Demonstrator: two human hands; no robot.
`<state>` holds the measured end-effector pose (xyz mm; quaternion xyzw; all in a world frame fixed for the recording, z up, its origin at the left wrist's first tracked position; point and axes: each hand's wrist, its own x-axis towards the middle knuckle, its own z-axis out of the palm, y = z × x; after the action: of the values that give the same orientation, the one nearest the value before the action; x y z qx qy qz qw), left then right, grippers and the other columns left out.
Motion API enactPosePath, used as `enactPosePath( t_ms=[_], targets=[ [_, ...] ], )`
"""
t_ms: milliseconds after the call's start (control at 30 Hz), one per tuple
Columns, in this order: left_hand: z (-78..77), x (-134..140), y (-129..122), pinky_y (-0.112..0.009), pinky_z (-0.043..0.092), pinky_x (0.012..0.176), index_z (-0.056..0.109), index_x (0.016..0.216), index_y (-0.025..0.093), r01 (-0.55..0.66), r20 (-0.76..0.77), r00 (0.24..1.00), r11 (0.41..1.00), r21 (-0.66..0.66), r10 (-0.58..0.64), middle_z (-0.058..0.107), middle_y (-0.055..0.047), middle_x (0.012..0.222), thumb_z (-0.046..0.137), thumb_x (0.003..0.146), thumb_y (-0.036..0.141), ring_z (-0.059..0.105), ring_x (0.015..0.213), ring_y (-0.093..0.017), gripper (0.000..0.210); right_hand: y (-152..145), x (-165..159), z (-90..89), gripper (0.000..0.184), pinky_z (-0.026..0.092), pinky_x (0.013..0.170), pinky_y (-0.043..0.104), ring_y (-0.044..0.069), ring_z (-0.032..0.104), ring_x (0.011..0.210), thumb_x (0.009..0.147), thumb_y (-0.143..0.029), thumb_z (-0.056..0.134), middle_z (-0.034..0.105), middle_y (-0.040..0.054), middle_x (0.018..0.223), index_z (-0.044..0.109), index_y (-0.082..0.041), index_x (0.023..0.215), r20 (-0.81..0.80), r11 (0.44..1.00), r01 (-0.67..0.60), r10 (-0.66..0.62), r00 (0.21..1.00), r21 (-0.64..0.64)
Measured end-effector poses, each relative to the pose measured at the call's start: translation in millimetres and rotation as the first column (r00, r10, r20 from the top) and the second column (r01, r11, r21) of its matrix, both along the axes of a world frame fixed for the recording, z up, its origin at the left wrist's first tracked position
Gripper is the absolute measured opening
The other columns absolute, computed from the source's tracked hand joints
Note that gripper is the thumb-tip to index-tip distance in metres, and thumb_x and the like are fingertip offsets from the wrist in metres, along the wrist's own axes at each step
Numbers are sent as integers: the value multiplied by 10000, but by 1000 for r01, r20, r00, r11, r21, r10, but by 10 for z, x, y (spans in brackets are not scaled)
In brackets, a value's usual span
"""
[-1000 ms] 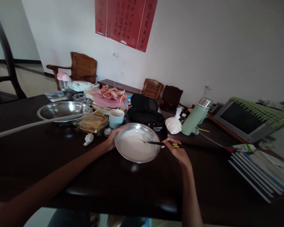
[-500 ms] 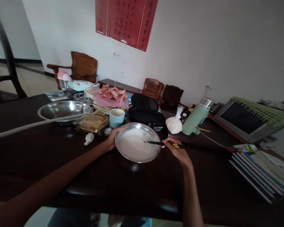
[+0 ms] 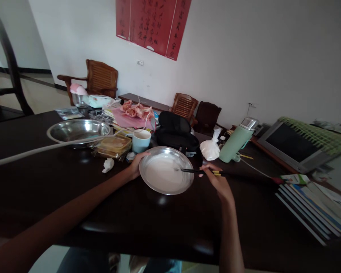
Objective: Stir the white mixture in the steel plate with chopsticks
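A round metal bowl (image 3: 167, 190) tilts slightly toward me above the dark table, holding a milky white liquid (image 3: 160, 172). On its left rim, my left hand (image 3: 136, 165) is closed, with the fingers partly hidden behind the bowl. My right hand (image 3: 214, 179) grips a pair of black chopsticks (image 3: 191, 171) with yellow bands near the upper end. Their tips dip into the liquid right of the bowl's middle. Just beyond the left hand stands a light blue mug (image 3: 141, 142).
A second metal basin (image 3: 78, 131), a plastic-wrapped box (image 3: 113, 147) and a crumpled tissue (image 3: 108, 165) lie to the left. Behind the bowl is an open black case (image 3: 174, 132). A tied bag of white powder (image 3: 210, 149), green thermos (image 3: 235, 144) and books (image 3: 307, 212) are on the right.
My right hand has moved slightly to the right with the chopsticks, and their tips have shifted right in the liquid. The left hand keeps its hold on the bowl.
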<state>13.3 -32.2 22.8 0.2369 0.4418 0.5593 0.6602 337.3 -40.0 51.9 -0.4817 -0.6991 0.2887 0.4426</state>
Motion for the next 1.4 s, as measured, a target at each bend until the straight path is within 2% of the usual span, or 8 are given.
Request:
enactPosePath(
  t_ms=[100,267,533,733,900,1167,1300,1400],
  targets=[
    [11,2,-16,-281,522,633,752,863,151,-4,-9,1000,1000,-14,4,731,-30,634,599,937,231,637,573,-196,188,-24,63,23,481,563,865,416,280,708,776,905,-698,653,730,35,689,680,-264,701,-64,1000,12,-13,998,-16],
    [-3,-4,-6,-284,521,677,770,928,138,2,-10,1000,1000,23,-2,735,-20,645,590,941,218,690,653,-215,198,-99,-268,1,423,558,788,367,270,719,817,912,-646,668,758,34,785,727,-254,766,53,968,-236,241,969,-88],
    [-60,-32,54,-284,520,627,743,862,140,-1,-5,1000,1000,-15,1,733,-43,645,677,846,241,646,572,-200,121,1,-106,9,406,490,678,327,227,656,675,834,-609,726,708,23,645,714,-230,688,24,999,24,-25,999,34],
    [-90,-44,71,-289,520,643,752,908,150,27,2,1000,999,23,-27,738,-34,653,634,878,252,668,610,-212,159,-53,-143,27,403,478,650,318,219,635,657,807,-586,751,681,21,613,681,-237,619,-22,991,-111,110,994,-70],
    [-53,-11,60,-296,525,658,751,868,163,-16,15,1000,1000,0,16,745,-46,672,678,823,230,662,618,-216,109,-71,-417,-46,312,472,659,298,202,624,701,790,-516,769,681,9,701,697,-223,711,-3,993,-116,116,993,1],
    [58,28,-33,-308,500,690,747,846,121,-24,13,1000,1000,-15,25,725,-57,668,562,948,198,634,630,-212,225,-105,148,149,360,465,594,291,165,575,553,840,-475,746,590,-24,551,597,-238,613,96,992,-119,124,988,-50],
    [48,26,-18,-311,506,686,767,857,138,-46,0,999,998,-37,46,730,-55,660,619,886,213,643,636,-222,169,-109,-141,60,305,476,543,286,175,607,540,793,-509,785,642,-18,586,670,-237,718,11,962,-224,228,973,-159],
    [29,18,-3,-299,515,679,761,877,138,-32,-7,999,999,-22,32,741,-51,672,629,868,221,650,643,-217,156,-89,-361,-14,294,511,598,297,179,635,593,799,-512,787,673,-11,661,703,-230,790,-26,967,-231,229,973,-105]
  ],
)
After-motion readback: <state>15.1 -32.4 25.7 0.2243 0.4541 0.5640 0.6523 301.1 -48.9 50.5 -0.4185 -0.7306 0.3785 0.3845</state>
